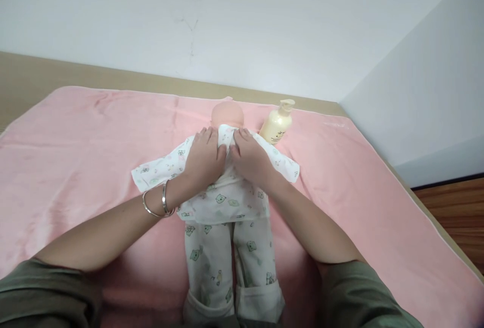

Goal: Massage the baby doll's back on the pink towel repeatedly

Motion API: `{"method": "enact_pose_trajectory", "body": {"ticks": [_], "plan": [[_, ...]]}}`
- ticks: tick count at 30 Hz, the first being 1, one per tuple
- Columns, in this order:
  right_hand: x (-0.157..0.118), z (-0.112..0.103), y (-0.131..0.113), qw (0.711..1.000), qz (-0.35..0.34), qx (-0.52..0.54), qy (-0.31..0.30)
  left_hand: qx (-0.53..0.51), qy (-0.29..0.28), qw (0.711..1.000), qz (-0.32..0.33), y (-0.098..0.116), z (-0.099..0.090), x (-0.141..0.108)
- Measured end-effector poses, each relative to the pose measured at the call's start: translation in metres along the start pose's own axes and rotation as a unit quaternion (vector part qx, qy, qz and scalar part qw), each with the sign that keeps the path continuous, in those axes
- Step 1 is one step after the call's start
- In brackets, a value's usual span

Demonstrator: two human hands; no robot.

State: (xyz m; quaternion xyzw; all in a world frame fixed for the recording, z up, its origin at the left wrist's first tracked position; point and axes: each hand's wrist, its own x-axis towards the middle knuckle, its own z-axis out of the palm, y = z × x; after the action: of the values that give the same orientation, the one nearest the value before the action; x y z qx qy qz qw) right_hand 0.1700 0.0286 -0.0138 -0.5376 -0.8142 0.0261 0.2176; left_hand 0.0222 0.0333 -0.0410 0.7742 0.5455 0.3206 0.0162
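A baby doll lies stretched out in front of me, its bald head (227, 114) at the far end and no face showing. It wears a white print top (234, 202) and matching trousers (209, 262) with turned-up cuffs. My left hand (206, 156) rests flat on the left of the upper top, fingers pointing away. My right hand (251, 159) lies beside it on the right, its fingers stretched out near the collar. Both thumbs are close to the middle of the top. Cloth under my palms is hidden. The sleeves spread out to both sides.
A cream pump bottle (278, 123) leans right of the doll's head. Under everything lies a pink sheet (94, 166) on a wooden surface (30, 75). A white wall (264, 30) stands behind, and another wall (427, 86) rises at the right.
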Motion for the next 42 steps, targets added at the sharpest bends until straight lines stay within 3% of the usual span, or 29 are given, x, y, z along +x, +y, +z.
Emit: {"method": "enact_pose_trajectory", "body": {"ticks": [3,6,12,15,20,24,32,34,37,42], "plan": [[0.017,-0.002,0.017,0.998,0.045,0.017,-0.043,0.004,0.010,1.000,0.028,0.008,0.002,-0.014],[0.019,0.000,0.018,0.997,0.052,0.000,-0.054,-0.002,0.007,1.000,0.026,0.008,0.000,-0.013],[-0.018,0.003,-0.022,0.997,0.029,-0.074,0.006,-0.077,0.002,0.996,-0.043,-0.006,0.000,0.007],[-0.027,0.000,-0.030,0.997,0.018,-0.080,-0.002,-0.105,0.025,0.993,-0.056,-0.008,0.003,0.005],[-0.001,-0.001,-0.003,0.998,0.035,-0.027,-0.035,-0.107,0.049,0.992,-0.048,-0.007,0.006,0.000],[0.014,0.001,0.012,0.998,0.064,-0.008,-0.023,-0.108,0.045,0.992,-0.045,-0.007,0.005,0.000],[-0.007,-0.042,-0.006,0.994,0.075,-0.024,-0.080,-0.120,0.066,0.989,-0.049,-0.005,0.006,-0.005],[-0.007,-0.039,-0.008,0.998,0.065,-0.001,-0.013,-0.119,0.069,0.990,-0.042,-0.005,0.005,-0.007],[-0.003,-0.017,-0.007,0.996,0.001,0.010,0.089,-0.119,0.070,0.990,-0.035,-0.004,0.003,-0.008],[0.001,-0.001,-0.002,0.999,-0.027,0.028,-0.002,-0.116,0.073,0.990,-0.036,-0.004,0.004,-0.007]]}}
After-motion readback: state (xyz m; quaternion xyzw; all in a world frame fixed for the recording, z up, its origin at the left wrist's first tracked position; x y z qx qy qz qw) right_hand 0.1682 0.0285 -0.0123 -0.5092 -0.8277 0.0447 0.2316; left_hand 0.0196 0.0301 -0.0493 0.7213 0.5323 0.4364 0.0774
